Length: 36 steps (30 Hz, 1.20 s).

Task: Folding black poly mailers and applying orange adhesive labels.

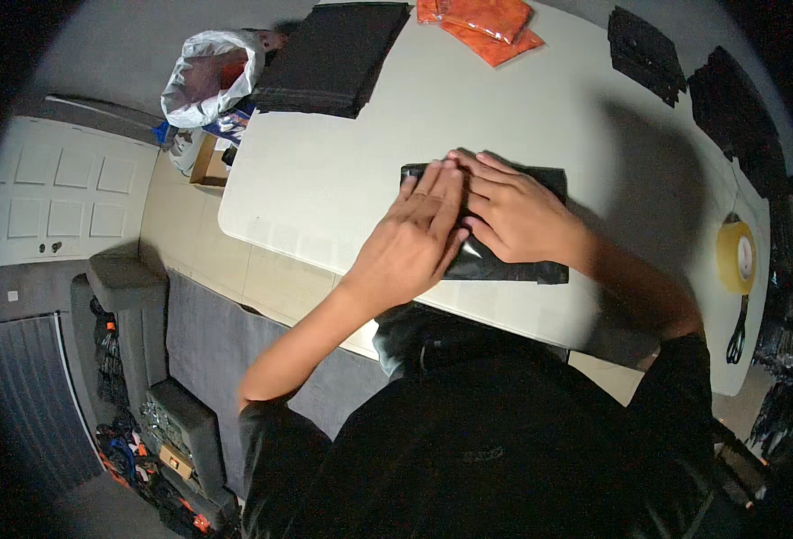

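Observation:
A shiny black plastic packet [527, 271] lies flat on the white table [324, 193], close to its near edge. Both of my hands press on it from above, side by side. My left hand [419, 229] rests over the packet's left part with its fingers stretched out toward the far edge. Across the middle and right lies my right hand [513, 207], fingers extended, its fingertips meeting those of the left. Neither hand grips anything. Much of the packet's upper face is hidden beneath them.
Black folded sheets [333, 58] are stacked at the far left, with orange packets [491, 27] beside them. More black stacks [645, 54] lie at the far right. Yellow tape [734, 256] and black-handled scissors [737, 332] sit by the right edge. A white bag [208, 81] stands beyond the left edge.

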Motion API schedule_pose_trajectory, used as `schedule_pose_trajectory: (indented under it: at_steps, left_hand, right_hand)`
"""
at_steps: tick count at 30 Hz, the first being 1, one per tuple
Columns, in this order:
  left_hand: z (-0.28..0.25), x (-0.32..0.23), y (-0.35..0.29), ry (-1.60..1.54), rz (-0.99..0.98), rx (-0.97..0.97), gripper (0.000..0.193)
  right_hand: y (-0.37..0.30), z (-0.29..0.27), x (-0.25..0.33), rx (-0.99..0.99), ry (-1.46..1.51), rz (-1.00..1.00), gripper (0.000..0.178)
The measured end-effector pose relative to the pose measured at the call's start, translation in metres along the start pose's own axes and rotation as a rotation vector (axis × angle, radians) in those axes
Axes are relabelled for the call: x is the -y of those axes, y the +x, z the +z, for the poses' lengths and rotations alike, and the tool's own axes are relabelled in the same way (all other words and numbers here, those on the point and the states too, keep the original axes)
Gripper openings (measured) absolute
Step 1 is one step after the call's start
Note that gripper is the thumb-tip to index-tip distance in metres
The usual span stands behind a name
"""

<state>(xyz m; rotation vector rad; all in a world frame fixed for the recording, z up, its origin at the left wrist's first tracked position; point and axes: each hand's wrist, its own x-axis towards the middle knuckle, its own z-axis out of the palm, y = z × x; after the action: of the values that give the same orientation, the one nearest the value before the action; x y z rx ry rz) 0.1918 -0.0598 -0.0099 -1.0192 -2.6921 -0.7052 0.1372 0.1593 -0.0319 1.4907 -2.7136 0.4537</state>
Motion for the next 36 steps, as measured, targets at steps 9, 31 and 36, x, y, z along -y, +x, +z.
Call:
schedule_pose_trajectory:
  at_steps: [9,31,36]
  left_hand:
    - [0.012,0.013,-0.017,0.310,-0.138,0.004,0.055]
    - [-0.008,0.001,-0.158,-1.184,-0.868,-0.717,0.024]
    - [0.037,-0.043,-0.171,-1.311,-1.252,-0.541,0.030]
  right_hand:
    - [-0.016,-0.012,0.006,-0.010,0.081,-0.041,0.057]
    - [-0.034,-0.030,0.005,0.065,0.126,-0.042,0.080]
    - [-0.031,-0.027,0.004,0.061,0.119,-0.061,0.082]
